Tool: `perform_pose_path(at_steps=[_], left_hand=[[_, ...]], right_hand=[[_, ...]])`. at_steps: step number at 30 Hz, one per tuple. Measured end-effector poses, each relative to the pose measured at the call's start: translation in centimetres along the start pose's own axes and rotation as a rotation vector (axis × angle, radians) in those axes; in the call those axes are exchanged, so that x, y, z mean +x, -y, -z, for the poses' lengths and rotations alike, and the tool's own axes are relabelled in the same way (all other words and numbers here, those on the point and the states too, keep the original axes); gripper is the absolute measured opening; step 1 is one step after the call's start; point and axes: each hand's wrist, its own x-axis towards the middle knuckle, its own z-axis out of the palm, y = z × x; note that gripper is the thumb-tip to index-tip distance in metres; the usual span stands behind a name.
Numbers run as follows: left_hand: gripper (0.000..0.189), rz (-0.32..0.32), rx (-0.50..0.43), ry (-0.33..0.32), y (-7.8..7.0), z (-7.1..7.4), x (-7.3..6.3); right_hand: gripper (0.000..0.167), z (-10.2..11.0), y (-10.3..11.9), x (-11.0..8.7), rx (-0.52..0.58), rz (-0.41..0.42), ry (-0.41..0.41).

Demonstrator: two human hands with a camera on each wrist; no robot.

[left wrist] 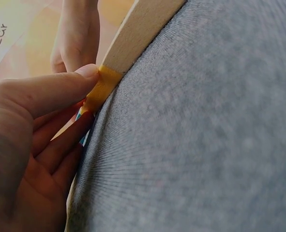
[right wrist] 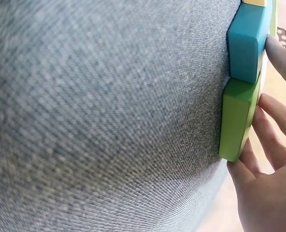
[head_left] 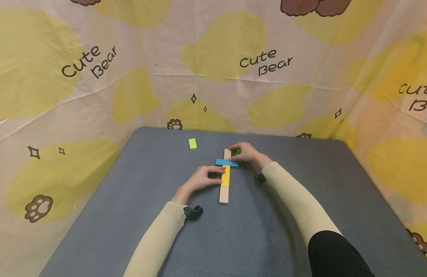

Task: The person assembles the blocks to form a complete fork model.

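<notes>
A yellow block (head_left: 226,176) lies in a line between a plain wooden block (head_left: 224,195) and a blue block (head_left: 222,162) set crosswise. My left hand (head_left: 202,177) holds the yellow block from its left side, thumb by the joint with the near wooden block and fingertips towards the blue one. Past the blue block lies another wooden block (head_left: 227,154). At its right, a green block (right wrist: 237,118) stands against the blue block. My right hand (head_left: 247,152) has its fingers around the green block, with the thumb at the blue block; part of the green is hidden under the hand.
A light green block (head_left: 192,144) lies by itself at the back, left of the line of blocks. The blocks rest on a grey cloth-covered table (head_left: 137,184). A printed curtain (head_left: 213,92) rises behind the table's far edge.
</notes>
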Motion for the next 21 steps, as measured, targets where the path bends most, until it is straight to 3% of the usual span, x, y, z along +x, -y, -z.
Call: perform_pose_path(at_steps=[21], left_hand=[[0.042, 0.000, 0.010, -0.001, -0.26, 0.02, -0.19]], right_hand=[[0.058, -0.22, -0.07, -0.33, 0.025, 0.038, -0.038]])
